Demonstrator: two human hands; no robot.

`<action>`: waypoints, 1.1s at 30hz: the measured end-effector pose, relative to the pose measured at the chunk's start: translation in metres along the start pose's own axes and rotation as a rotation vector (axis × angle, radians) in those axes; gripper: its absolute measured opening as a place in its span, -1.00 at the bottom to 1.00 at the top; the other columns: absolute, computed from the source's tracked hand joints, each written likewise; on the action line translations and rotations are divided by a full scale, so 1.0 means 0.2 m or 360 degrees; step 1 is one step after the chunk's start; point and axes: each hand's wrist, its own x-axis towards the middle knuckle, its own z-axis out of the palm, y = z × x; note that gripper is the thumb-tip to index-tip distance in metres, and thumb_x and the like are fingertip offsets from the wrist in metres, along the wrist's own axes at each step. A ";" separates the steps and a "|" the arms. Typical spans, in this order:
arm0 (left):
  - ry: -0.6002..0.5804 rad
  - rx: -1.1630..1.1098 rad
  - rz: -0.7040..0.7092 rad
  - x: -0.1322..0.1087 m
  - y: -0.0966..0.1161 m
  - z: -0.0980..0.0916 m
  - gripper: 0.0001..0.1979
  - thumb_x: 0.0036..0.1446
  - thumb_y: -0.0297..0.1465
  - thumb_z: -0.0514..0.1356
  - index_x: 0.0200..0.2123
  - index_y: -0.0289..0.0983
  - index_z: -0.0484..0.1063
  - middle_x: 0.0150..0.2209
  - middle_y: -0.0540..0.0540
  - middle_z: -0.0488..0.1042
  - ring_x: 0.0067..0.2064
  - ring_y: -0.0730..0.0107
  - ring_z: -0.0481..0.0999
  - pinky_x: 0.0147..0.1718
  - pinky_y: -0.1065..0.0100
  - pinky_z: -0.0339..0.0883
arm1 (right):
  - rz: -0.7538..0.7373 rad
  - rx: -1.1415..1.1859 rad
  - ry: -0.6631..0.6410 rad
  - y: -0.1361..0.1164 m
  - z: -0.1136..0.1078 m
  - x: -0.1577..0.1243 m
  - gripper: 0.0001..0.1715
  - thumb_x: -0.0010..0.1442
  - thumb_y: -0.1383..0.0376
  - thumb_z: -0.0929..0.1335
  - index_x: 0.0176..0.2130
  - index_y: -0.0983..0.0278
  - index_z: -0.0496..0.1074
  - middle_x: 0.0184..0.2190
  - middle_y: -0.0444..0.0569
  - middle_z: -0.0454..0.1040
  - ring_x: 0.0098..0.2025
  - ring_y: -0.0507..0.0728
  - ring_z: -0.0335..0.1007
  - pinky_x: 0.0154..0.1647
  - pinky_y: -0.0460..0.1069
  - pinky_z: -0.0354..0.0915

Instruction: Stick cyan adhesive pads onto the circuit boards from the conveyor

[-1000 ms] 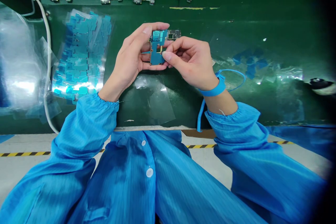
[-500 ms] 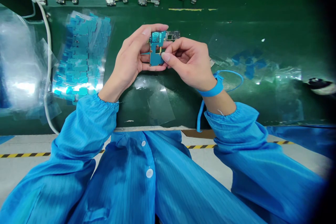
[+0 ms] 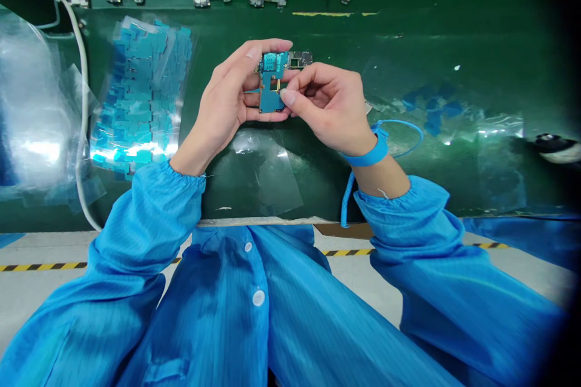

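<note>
Where fingers [image 3: 291, 97] overlap, circuit board [image 3: 267, 98] partly hidden

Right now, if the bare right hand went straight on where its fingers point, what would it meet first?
The right hand would first meet the flat, blue-faced circuit board held in the bare left hand; the right thumb seems to touch the board's edge, though depth is unclear.

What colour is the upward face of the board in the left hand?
Mostly blue: the board in the left hand shows best in the head view.
</note>
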 end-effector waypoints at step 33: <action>-0.0003 -0.0060 0.0014 0.00 0.00 0.01 -0.62 0.36 0.08 0.28 0.08 0.07 0.65 0.07 -0.01 0.80 0.12 -0.11 0.81 0.06 -0.09 0.80 | 0.0082 -0.0055 0.0039 -0.05 0.02 -0.01 -0.32 0.19 -0.35 0.60 -0.29 0.13 0.49 -0.28 -0.06 0.59 -0.05 0.24 0.70 -0.02 0.15 0.75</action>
